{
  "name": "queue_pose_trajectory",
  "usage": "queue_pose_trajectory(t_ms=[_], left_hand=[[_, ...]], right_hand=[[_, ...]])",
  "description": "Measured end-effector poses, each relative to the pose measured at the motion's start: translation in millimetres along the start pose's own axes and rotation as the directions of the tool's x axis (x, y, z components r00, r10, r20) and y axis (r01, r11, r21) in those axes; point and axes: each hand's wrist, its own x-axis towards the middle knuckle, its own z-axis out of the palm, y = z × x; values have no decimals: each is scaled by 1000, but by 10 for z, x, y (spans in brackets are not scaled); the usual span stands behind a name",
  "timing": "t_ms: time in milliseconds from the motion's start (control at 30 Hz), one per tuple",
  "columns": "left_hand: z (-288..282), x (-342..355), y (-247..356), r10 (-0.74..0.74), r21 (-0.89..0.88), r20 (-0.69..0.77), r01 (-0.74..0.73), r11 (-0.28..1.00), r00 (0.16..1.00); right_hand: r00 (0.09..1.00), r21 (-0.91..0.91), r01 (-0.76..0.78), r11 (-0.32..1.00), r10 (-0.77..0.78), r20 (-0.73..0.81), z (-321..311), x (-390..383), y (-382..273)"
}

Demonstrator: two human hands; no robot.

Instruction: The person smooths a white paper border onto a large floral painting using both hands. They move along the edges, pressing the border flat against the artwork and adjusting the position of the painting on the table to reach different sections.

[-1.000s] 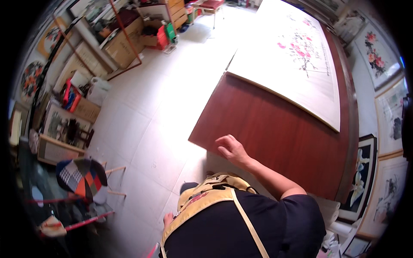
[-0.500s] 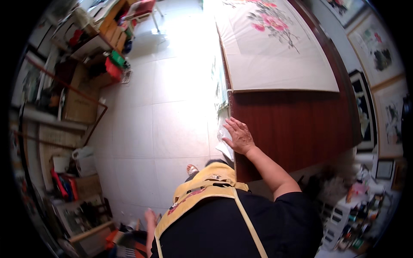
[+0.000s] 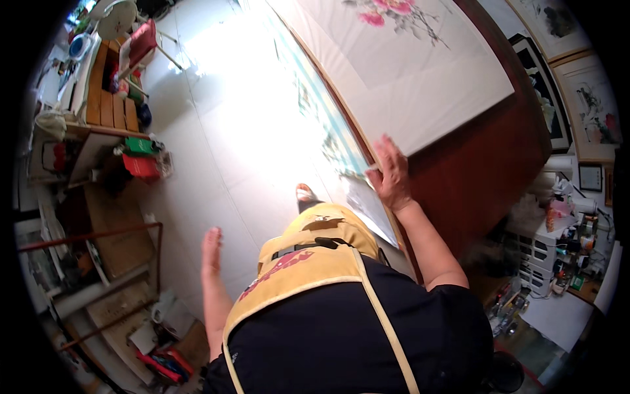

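Red-brown table (image 3: 485, 164) edge bears the flat, open right hand (image 3: 392, 174) beside the painted sheet (image 3: 420, 72); left hand (image 3: 211, 249) hangs empty. Steadying seems underway; gripping the sheet's corner comes next.

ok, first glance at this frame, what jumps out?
The big white painting of pink flowers lying on the dark red-brown table, upper right. The right hand rests open at the table's near edge by the paper's corner; the left hand hangs open over the pale tiled floor.
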Motion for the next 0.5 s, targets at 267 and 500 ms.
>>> queue_pose_trajectory(t_ms=[267,500], left_hand=[[-162,524,-201,-223,304,34,202,931,974],[-621,1698,451,-243,410,76,191,892,967]], right_hand=[[966,-82,-216,973,201,-163,1062,2083,64],[907,378,-51,925,-116,405,2275,3117,-868]])
